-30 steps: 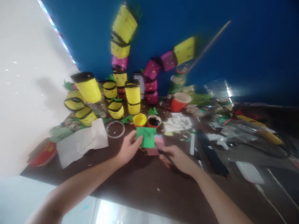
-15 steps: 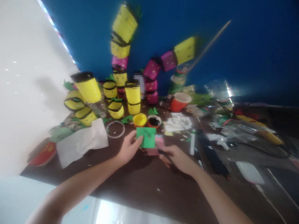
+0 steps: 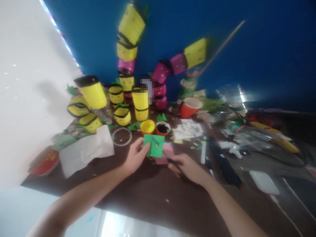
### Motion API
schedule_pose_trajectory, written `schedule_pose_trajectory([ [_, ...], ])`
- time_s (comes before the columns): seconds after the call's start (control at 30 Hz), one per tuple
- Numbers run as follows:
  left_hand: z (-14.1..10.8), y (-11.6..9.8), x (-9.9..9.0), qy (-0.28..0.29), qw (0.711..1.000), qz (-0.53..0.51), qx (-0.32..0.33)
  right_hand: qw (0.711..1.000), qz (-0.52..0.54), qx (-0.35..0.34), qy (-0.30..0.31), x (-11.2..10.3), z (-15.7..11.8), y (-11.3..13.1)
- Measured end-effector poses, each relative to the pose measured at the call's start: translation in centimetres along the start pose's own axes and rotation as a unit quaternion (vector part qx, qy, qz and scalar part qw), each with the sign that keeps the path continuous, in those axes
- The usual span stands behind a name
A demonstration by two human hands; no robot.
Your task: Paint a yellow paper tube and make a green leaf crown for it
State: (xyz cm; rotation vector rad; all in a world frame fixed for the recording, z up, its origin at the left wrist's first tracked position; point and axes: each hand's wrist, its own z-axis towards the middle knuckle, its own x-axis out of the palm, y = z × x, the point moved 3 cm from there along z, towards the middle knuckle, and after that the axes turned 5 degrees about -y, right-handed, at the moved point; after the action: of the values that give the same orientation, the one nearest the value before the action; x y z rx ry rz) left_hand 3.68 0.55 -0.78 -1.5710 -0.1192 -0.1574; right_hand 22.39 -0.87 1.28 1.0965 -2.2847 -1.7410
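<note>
My left hand (image 3: 134, 157) pinches a square of green paper (image 3: 152, 151) by its left side, thumb on top. A small slit with a pinkish gap shows in the middle of the square. My right hand (image 3: 189, 167) is closed round a slim dark-handled tool (image 3: 174, 163), pointed toward the paper's right edge; blur hides its exact kind. Behind and below the green square lies a pink paper pad (image 3: 162, 160). Just beyond stand a cup of yellow paint (image 3: 147, 126) and a cup of black paint (image 3: 163, 128).
Yellow and magenta painted bottle cups (image 3: 122, 116) crowd the back left. To the left lie white paper (image 3: 86, 154) and a tape roll (image 3: 121, 137). A red cup (image 3: 190, 108), a white marker (image 3: 203, 150), a long black case (image 3: 224, 163) and plastic bottles stand or lie to the right.
The green square has tilted slightly and shifted a little left in my left hand, and its slit shows more clearly. My right hand has barely moved.
</note>
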Motion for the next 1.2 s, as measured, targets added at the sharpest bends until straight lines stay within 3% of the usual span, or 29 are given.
schedule_pose_trajectory([
  [0.73,-0.04,-0.48,0.10,-0.001,1.000,-0.023,-0.007,1.000,-0.007,0.002,-0.012,-0.20,-0.13,0.10],
  [0.93,-0.12,-0.56,-0.11,-0.038,0.999,-0.017,-0.009,1.000,-0.015,0.007,-0.016,-0.25,-0.25,0.29],
  [1.2,-0.03,-0.19,-0.27,-0.038,0.999,-0.019,-0.009,1.000,-0.008,0.014,-0.019,-0.27,-0.29,0.24],
])
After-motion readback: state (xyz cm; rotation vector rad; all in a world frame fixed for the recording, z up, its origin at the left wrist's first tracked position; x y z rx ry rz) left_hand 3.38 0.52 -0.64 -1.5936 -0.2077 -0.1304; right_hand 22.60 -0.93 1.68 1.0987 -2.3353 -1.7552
